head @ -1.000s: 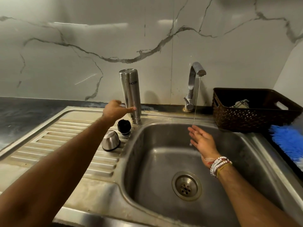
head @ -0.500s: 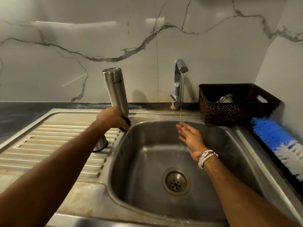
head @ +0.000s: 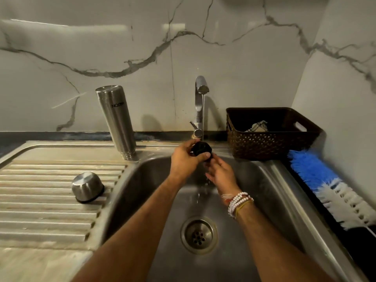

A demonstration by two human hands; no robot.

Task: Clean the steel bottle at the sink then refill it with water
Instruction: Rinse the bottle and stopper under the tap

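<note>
The steel bottle (head: 117,121) stands upside down on the sink's back ledge, left of the tap (head: 200,102). Its steel cup cap (head: 87,186) lies mouth-down on the ribbed drainboard (head: 40,200). My left hand (head: 186,158) grips the small black inner cap (head: 201,148) under the thin running stream. Just below it, my right hand (head: 220,174) has its fingers relaxed, the fingertips touching the cap's underside. Water runs off both hands into the basin (head: 264,200).
A dark woven basket (head: 270,143) with a cloth inside stands right of the tap. A blue and white bottle brush (head: 325,184) lies along the right counter. The drain (head: 199,234) sits at the basin's middle. A marble wall backs the sink.
My left hand left the bottle's base, took the black inner cap from the drainboard and carried it right under the stream. My right hand rose to meet it.
</note>
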